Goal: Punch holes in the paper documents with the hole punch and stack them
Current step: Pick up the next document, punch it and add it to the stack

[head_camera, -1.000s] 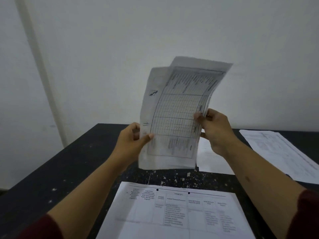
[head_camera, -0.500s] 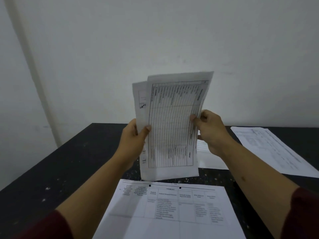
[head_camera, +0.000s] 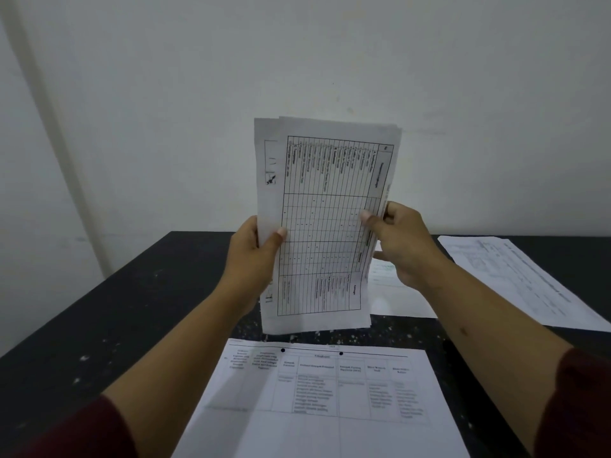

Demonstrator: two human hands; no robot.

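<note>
I hold a small bundle of printed paper sheets [head_camera: 324,226] upright above the black table [head_camera: 125,319]. A table grid faces me on the front sheet, and a second sheet sticks out a little behind its left edge. My left hand [head_camera: 254,259] grips the bundle's left edge, thumb on the front. My right hand [head_camera: 403,242] pinches the right edge. Below the bundle a printed sheet [head_camera: 330,398] lies flat near me, with two dark punched holes along its far edge. No hole punch is visible.
More printed sheets [head_camera: 525,279] lie at the right of the table. Another white sheet [head_camera: 400,295] lies behind my right hand. A pale wall [head_camera: 297,61] rises right behind the table's far edge. White specks dot the dark tabletop.
The bundle has turned from tilted to upright and its sheets have come closer into line. Both hands kept their grip on its edges.
</note>
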